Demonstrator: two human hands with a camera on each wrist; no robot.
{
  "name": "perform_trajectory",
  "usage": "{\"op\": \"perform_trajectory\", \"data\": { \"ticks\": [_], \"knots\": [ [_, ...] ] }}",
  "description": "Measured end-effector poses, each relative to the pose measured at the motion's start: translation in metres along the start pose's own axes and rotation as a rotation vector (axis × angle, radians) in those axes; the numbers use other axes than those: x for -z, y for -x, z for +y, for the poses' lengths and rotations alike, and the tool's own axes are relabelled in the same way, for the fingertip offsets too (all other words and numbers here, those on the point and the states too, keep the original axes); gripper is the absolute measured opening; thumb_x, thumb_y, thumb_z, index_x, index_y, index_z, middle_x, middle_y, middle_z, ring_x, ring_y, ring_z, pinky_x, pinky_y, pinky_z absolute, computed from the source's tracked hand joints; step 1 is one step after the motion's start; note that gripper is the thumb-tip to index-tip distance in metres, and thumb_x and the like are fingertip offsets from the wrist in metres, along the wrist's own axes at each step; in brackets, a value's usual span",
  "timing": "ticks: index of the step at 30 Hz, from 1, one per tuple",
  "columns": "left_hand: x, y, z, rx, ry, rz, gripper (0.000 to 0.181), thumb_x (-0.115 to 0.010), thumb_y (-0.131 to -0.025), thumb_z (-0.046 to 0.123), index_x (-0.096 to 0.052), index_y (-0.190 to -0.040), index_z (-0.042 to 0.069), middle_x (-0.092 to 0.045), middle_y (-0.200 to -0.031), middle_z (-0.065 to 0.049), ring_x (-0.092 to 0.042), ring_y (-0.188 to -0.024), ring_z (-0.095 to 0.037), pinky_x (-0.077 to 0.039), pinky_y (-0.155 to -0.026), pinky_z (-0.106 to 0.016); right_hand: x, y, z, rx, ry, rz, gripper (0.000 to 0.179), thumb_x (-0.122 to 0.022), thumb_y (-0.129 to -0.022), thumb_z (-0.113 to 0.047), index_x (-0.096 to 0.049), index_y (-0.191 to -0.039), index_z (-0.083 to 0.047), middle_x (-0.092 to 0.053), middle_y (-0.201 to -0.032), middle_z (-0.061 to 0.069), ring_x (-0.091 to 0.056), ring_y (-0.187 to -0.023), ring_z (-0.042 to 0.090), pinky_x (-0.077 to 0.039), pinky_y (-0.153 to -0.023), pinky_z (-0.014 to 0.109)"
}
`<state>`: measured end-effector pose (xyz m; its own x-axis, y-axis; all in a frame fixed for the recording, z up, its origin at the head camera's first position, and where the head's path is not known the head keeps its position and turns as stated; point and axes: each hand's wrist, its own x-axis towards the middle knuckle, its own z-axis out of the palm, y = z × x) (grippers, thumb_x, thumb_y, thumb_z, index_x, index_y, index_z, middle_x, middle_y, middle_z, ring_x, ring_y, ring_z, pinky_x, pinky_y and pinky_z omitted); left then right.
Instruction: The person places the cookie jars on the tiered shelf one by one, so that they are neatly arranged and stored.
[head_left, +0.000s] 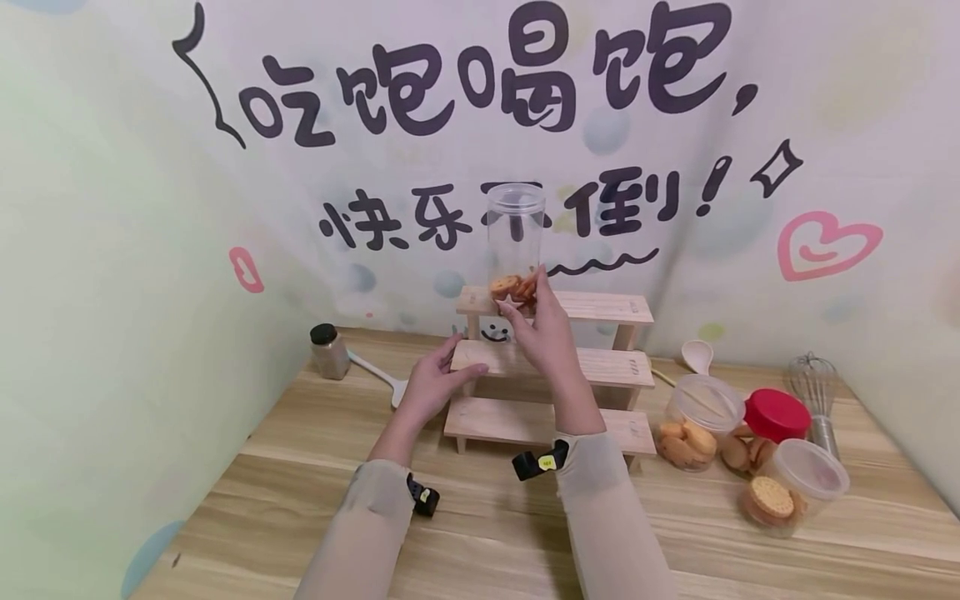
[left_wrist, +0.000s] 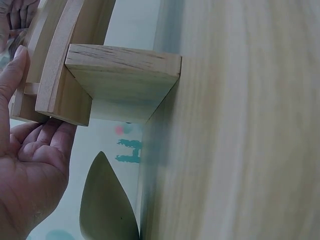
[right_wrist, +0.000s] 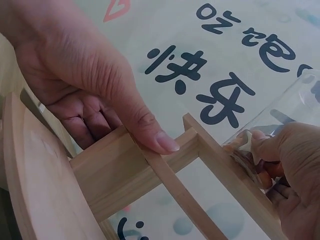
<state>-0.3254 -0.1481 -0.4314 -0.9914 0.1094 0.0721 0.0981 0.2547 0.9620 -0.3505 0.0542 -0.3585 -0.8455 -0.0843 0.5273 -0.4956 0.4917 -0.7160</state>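
A three-step wooden display rack (head_left: 517, 423) stands on the table. On its left end, my left hand (head_left: 435, 382) holds the middle step, thumb over the top and fingers bent behind the end, as the left wrist view of the hand (left_wrist: 35, 175) shows. My right hand (head_left: 551, 333) grips the lower part of a tall clear jar (head_left: 516, 233) at the top step. Brown biscuits (head_left: 510, 287) lie in the jar's bottom, and a pale star shape shows on its front. Whether the jar's base touches the step is hidden by the hand.
To the right are a clear-lidded biscuit jar (head_left: 705, 404), a red-lidded jar (head_left: 778, 415), another clear jar (head_left: 810, 471), a whisk (head_left: 821, 408) and a pale spoon (head_left: 697, 357). Left of the rack are a black-capped jar (head_left: 328, 354) and a white-handled utensil (head_left: 375, 369). A printed cloth hangs behind.
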Motion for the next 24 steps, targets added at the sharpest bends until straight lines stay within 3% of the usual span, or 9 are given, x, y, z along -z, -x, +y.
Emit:
{"op": "perform_trajectory", "data": {
  "ticks": [6, 12, 18, 24],
  "knots": [
    [-0.012, 0.0, -0.006, -0.029, 0.016, -0.003, 0.093, -0.082, -0.082, 0.049, -0.036, -0.157, 0.019, -0.037, -0.159, -0.006, -0.045, -0.139, -0.025, -0.043, -0.111, -0.04, 0.013, 0.006, 0.005, -0.008, -0.013, 0.024, 0.085, -0.074, -0.094, -0.028, -0.026, -0.156, 0.004, -0.062, -0.117, 0.013, -0.06, -0.109, 0.026, -0.052, -0.095, 0.041],
    [-0.022, 0.002, -0.004, -0.029, 0.005, -0.004, 0.094, -0.082, -0.081, 0.052, -0.037, -0.157, 0.019, -0.04, -0.158, -0.007, -0.047, -0.138, -0.026, -0.044, -0.11, -0.04, 0.029, 0.015, 0.003, 0.001, 0.057, 0.061, 0.085, -0.071, -0.094, -0.038, -0.027, -0.158, -0.002, -0.044, -0.152, 0.018, -0.042, -0.14, 0.03, -0.035, -0.116, 0.045],
    [-0.021, -0.002, -0.007, -0.027, -0.034, -0.005, 0.099, -0.08, -0.079, 0.059, -0.035, -0.158, 0.02, -0.04, -0.158, -0.009, -0.048, -0.137, -0.026, -0.045, -0.109, -0.04, 0.05, 0.022, -0.006, 0.147, 0.084, 0.156, 0.071, -0.068, -0.096, -0.039, -0.041, -0.152, -0.006, -0.046, -0.151, 0.015, -0.041, -0.141, 0.027, -0.036, -0.116, 0.045],
    [-0.008, -0.005, -0.008, -0.027, -0.016, 0.033, 0.101, -0.082, -0.077, 0.058, -0.035, -0.158, 0.02, -0.039, -0.158, -0.011, -0.048, -0.138, -0.027, -0.045, -0.109, -0.041, 0.074, 0.029, -0.01, 0.289, 0.119, 0.125, 0.063, -0.065, -0.097, -0.038, -0.046, -0.149, -0.009, -0.047, -0.152, 0.009, -0.039, -0.143, 0.024, -0.031, -0.118, 0.044]
  ]
}}
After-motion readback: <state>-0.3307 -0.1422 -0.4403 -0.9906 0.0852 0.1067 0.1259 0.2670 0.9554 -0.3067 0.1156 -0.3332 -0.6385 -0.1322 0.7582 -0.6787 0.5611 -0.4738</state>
